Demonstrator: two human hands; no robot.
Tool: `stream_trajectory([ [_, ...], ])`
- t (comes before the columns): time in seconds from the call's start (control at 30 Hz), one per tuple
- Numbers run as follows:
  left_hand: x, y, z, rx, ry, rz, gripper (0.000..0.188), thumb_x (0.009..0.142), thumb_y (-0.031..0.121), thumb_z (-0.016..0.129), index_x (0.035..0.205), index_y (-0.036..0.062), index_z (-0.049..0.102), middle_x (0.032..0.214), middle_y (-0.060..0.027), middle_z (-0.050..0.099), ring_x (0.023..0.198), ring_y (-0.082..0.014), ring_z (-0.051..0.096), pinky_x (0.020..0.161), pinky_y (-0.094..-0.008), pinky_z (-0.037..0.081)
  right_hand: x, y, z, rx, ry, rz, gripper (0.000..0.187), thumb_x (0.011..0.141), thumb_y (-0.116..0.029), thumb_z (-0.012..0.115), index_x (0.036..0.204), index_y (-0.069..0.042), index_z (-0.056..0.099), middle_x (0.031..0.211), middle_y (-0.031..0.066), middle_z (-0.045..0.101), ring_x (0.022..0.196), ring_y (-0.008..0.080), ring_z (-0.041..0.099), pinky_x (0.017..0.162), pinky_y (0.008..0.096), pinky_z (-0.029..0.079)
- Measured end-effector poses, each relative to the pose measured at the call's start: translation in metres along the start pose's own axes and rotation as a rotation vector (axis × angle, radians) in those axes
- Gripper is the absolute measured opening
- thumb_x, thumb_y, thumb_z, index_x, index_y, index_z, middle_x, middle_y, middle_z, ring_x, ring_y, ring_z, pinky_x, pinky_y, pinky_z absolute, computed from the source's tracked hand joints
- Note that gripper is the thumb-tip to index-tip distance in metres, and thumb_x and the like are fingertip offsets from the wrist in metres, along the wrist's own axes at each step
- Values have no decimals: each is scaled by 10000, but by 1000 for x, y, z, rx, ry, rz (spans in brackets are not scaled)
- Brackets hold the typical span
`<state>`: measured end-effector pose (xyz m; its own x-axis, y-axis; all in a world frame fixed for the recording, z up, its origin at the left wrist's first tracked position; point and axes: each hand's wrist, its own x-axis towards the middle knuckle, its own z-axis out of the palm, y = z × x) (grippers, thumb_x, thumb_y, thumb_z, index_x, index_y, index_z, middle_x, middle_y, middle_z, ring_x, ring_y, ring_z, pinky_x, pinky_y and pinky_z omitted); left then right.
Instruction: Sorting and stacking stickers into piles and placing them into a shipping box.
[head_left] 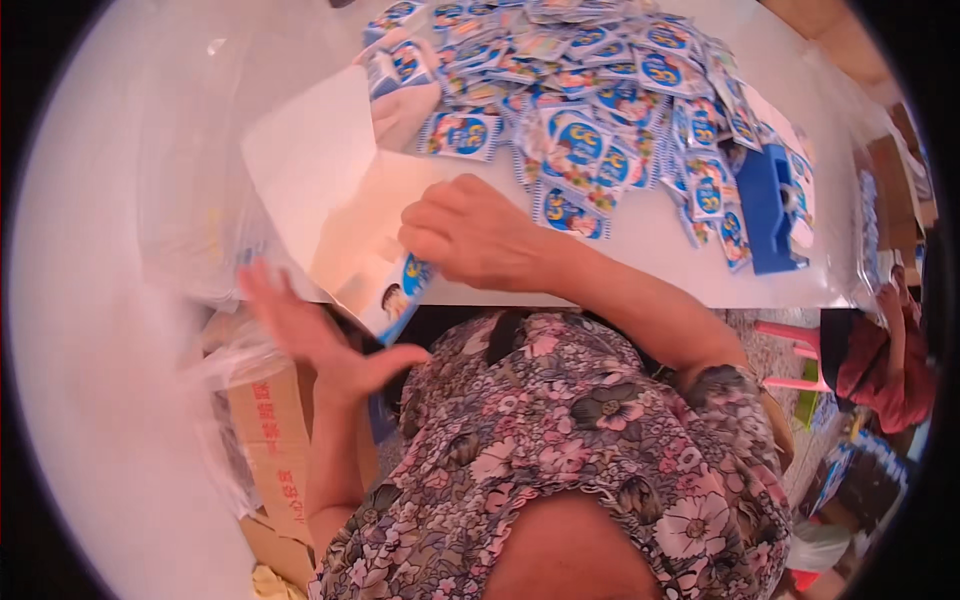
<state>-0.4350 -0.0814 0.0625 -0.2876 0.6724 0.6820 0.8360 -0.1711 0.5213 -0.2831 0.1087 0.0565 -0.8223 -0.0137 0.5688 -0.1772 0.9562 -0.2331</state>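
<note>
An opened carton (350,215), white inside with a blue printed side, lies tilted at the table's front edge with its flap raised. My right hand (470,235) is closed on the carton's right-hand edge; its fingertips are hidden. Close to the carton's near left corner, my left hand (330,340) is open, thumb and fingers spread, and slightly blurred. It holds nothing, and I cannot tell whether it touches the carton. Beyond my right hand, a heap of small blue-and-white sealed packets (590,150) covers the far middle of the table.
A blue tape dispenser (770,215) stands right of the heap on the white table (650,275). Clear plastic wrap (190,200) lies at the left. Below the edge is a brown cardboard box (270,430). Another person (890,370) is at the far right, near a pink stool (795,355).
</note>
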Motion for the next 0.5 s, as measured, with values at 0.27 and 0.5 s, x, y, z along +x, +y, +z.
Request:
stream_trajectory([
  [0.27, -23, -70, 49, -369, -30, -444, 1479, 549, 205, 958, 1540, 21, -125, 1572, -203, 152, 1440, -323, 275, 1173, -465, 283, -48, 26, 14, -59, 218, -1, 491, 741, -91, 690, 1220, -99, 584, 1292, 61, 586, 1169, 254, 552, 910, 407, 423],
  [0.5, -22, -34, 50, 301, 132, -77, 1178, 625, 169, 888, 1527, 7, 147, 1551, -228, 207, 1415, -355, 284, 1159, -499, 265, -128, 68, -63, -316, -123, 488, 522, 677, -40, 768, 1187, -67, 657, 1242, 104, 638, 1167, 314, 576, 978, 455, 441],
])
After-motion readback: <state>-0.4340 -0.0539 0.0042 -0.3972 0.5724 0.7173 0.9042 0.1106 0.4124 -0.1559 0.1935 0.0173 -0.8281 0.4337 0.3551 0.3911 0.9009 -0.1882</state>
